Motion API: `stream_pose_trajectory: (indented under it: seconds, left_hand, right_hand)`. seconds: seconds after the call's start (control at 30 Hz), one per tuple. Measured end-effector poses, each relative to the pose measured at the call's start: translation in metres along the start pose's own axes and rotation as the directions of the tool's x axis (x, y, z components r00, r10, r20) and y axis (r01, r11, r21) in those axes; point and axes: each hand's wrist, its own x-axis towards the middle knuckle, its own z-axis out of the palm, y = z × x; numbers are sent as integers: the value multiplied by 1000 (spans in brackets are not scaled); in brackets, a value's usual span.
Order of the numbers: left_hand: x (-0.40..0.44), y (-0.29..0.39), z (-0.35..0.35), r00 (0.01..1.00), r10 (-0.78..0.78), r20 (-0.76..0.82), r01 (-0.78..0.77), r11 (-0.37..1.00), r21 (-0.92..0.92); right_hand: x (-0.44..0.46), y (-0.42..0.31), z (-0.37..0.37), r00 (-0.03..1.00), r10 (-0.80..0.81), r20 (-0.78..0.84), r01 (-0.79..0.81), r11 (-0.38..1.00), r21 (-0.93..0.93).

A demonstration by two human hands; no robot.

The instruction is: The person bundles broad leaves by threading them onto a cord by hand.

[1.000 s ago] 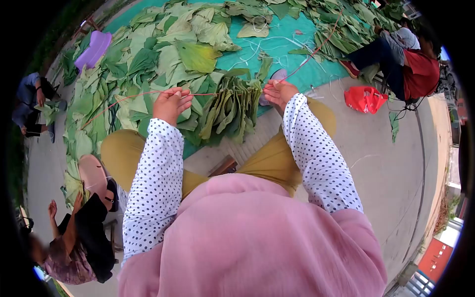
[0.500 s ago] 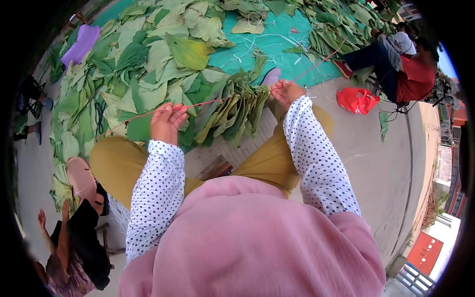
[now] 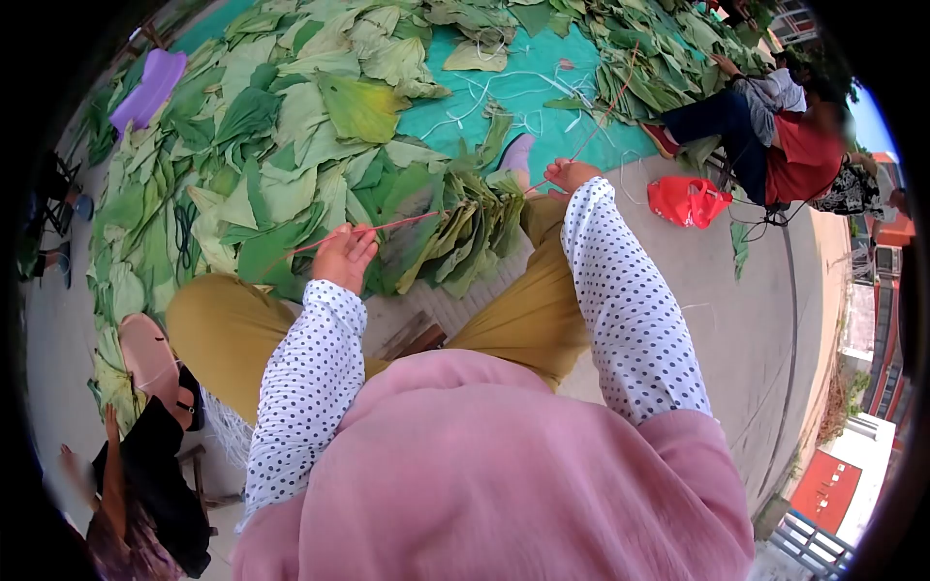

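Note:
A red string (image 3: 402, 222) runs from my left hand (image 3: 346, 259) to a bundle of folded green leaves (image 3: 475, 237), and it shows again at my right hand (image 3: 573, 175). The leaves sit packed side by side between my knees, strung along it. My left hand is closed on the string to the left of the bundle, palm partly turned up. On the bundle's far right, my right hand pinches the string, whose loose end rises up and to the right. The leaves hide the string's middle.
Large loose leaves (image 3: 320, 145) lie heaped ahead and to the left, on a teal sheet (image 3: 542, 68) with white strips. A red plastic bag (image 3: 688, 200) rests on the pavement. A person in red (image 3: 804, 160) sits at right; another person's arm (image 3: 114, 465) shows lower left.
My left hand has come a little right and nearer my body, still on the string. My right hand has shifted slightly right. The whole view has tilted a little.

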Motion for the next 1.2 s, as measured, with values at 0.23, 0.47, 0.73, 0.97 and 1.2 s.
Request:
stream_pose_trajectory:
  seconds: [0.23,0.47,0.73,0.97,1.2]
  left_hand:
    - [-5,11,11,984,167,-55,-167,986,5]
    - [-19,-9,46,966,186,177,-232,929,290]
    - [-8,-28,47,845,316,432,-489,784,383]
    - [-30,-9,39,700,416,580,-676,649,350]
    - [-97,133,22,744,620,250,-555,781,-286]
  right_hand:
    - [6,-33,-18,629,-554,-545,19,712,-702]
    - [-110,-7,135,512,-598,616,852,444,-277]
    - [-241,40,251,154,-316,936,987,86,-134]
    - [-219,47,245,71,-571,818,992,-44,-117]
    - [-202,3,222,168,-558,813,899,-252,-359]
